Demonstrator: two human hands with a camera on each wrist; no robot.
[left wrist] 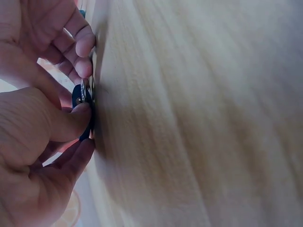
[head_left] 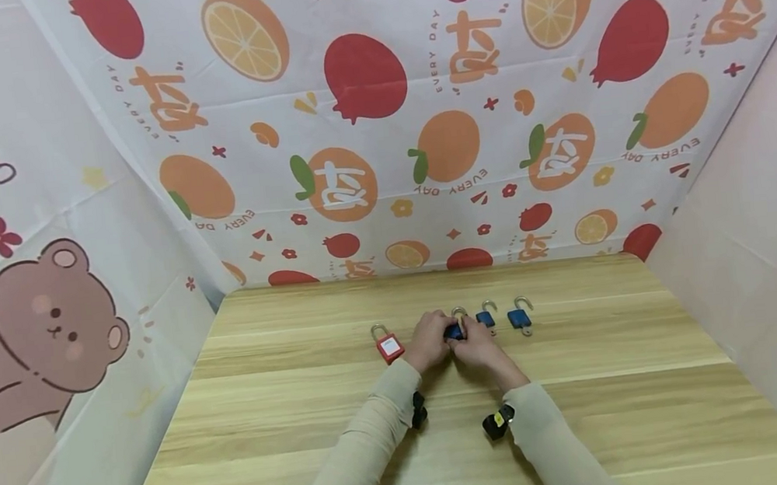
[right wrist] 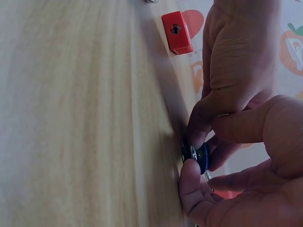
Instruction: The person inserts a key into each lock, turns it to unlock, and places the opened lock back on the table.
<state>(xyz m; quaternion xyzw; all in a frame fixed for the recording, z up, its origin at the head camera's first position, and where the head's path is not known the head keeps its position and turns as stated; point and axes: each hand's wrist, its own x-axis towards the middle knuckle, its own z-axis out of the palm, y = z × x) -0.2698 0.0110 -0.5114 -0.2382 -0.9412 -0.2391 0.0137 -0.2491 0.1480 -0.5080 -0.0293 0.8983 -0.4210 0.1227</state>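
A blue padlock (head_left: 454, 332) lies low over the table between both hands, its metal shackle (head_left: 459, 311) toward the back wall. My left hand (head_left: 431, 340) grips its body from the left, the thumb over its face in the left wrist view. From the right, my right hand (head_left: 477, 345) holds the same padlock, a fingertip by the metal piece (right wrist: 193, 152) at its lower end. That piece looks like a key, partly covered by fingers. Whether the shackle is locked is hidden. To the left lies a red padlock (head_left: 390, 347) with a white label, its shackle seemingly closed.
Right of the hands lie two more blue padlocks, a nearer one (head_left: 485, 318) and a farther one (head_left: 518, 318), both with shackles swung open and keys at their lower ends. The wooden table (head_left: 274, 441) meets a fruit-print cloth (head_left: 275, 230) at the back.
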